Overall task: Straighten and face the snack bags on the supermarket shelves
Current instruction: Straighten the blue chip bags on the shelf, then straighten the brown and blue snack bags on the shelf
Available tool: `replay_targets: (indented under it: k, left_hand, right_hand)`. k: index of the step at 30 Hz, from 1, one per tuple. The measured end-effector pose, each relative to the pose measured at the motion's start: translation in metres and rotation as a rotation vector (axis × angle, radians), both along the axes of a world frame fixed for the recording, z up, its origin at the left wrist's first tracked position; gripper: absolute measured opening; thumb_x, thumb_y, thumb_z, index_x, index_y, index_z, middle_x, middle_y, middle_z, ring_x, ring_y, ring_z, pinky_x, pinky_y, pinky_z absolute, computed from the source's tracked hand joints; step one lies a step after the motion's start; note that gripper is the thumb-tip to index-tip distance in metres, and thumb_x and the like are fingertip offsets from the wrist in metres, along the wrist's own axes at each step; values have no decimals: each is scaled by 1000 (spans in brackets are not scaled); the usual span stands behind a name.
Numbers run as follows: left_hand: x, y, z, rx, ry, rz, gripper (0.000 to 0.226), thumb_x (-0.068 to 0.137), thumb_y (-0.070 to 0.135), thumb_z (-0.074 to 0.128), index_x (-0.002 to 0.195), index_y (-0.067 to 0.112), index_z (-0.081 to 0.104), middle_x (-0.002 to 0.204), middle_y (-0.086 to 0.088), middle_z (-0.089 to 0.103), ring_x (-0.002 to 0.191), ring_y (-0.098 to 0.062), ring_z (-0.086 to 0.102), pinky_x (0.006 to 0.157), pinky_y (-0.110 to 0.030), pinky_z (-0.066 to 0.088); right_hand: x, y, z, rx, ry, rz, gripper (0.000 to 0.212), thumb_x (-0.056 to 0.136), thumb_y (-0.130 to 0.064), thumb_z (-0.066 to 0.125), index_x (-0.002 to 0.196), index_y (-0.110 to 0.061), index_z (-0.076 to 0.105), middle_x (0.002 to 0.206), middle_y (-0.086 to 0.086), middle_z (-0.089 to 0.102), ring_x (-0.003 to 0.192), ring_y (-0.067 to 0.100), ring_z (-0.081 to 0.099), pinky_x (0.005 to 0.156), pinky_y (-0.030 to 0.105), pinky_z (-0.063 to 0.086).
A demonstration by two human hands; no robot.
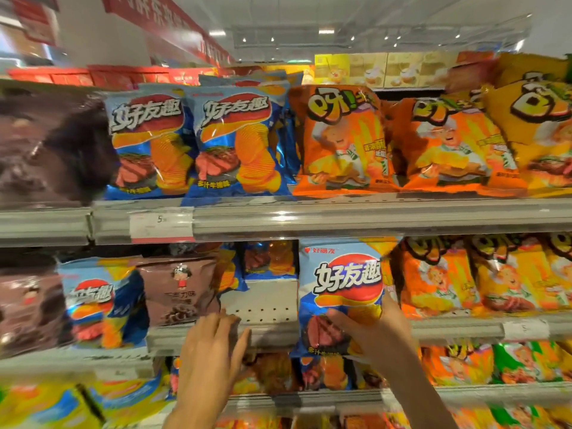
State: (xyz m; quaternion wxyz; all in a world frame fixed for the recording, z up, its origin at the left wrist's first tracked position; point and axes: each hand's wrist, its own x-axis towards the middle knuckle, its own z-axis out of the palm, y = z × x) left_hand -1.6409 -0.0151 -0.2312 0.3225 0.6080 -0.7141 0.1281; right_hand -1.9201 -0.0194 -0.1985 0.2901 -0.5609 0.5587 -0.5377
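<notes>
Head view: brown bag (181,291) beside bare shelf (263,300).

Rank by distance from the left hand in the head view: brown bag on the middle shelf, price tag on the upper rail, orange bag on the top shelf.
From the left hand:
1. brown bag, just upper left.
2. price tag, above.
3. orange bag, upper right, top shelf.

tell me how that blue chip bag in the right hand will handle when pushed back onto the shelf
The blue chip bag looks puffed, so probably light and squashy. Its glossy film may slide under the right hand. Standing on a narrow base, it could tip.
</notes>
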Motion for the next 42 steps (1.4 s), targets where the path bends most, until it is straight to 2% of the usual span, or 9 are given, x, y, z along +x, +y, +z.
replay_targets:
  k: [3,7,10,13,16,23,26,30,42]
  left_hand:
    - [24,-2,-10,-57,-96,16,21,90,33,70,99,15,70,93,-1,62,86,-24,59,69,-37,51]
    - [43,-11,-14,-26,-139,-2,41,93,39,43,98,12,72,95,-3,64,86,-27,58,70,-39,51]
    - [45,-15,-18,-41,-131,-2,37,92,36,43,92,13,72,90,-4,63,83,-27,55,67,-39,47]
    - [45,-18,-23,-56,-92,20,8,85,23,68,83,14,67,82,-2,54,77,-26,47,62,-37,40]
    - [43,-20,-24,-13,-45,61,27,68,10,87,78,16,62,77,-1,49,74,-25,42,58,-36,34]
    - [38,-17,-27,-97,22,23,28,89,37,49,78,15,63,78,0,45,73,-26,41,57,-39,36]
    - [35,-19,-28,-103,15,54,31,90,39,48,78,15,63,78,-1,46,74,-26,41,58,-39,36]
    - [33,-20,-31,-118,21,97,31,91,41,49,78,16,63,79,1,45,77,-24,40,63,-36,31]
    - [32,-10,-26,-106,52,72,10,94,26,64,89,17,65,86,4,48,83,-20,44,71,-31,37]
  right_hand:
    - [30,-10,0,-8,-19,28,66,54,-54,88,114,-34,67,105,-18,75,99,5,70,85,33,56]
    - [68,-25,4,-37,37,-10,61,52,-64,80,107,-46,62,102,-26,71,89,-13,65,69,5,48]
    - [90,-40,7,-7,48,-56,69,47,-70,77,108,-49,54,98,-32,66,88,-12,63,63,6,45]
    - [101,-57,7,35,23,-33,72,58,-58,90,118,-35,58,100,-19,70,92,2,67,78,27,56]
    - [103,-73,5,62,5,2,68,65,-48,92,120,-25,59,98,-11,74,91,8,70,86,38,59]
    - [112,-90,-21,-80,284,-42,61,69,-43,91,102,-4,57,77,12,67,63,26,64,59,22,53]
    - [113,-97,-20,-12,236,40,59,71,-40,90,102,-4,56,80,13,70,72,31,68,70,38,59]
    - [106,-96,-20,71,205,93,62,71,-44,90,108,-12,53,89,-4,67,80,18,67,67,12,53]
    - [104,-71,-10,206,350,52,97,77,-65,74,148,-8,39,107,8,68,100,31,66,85,39,53]
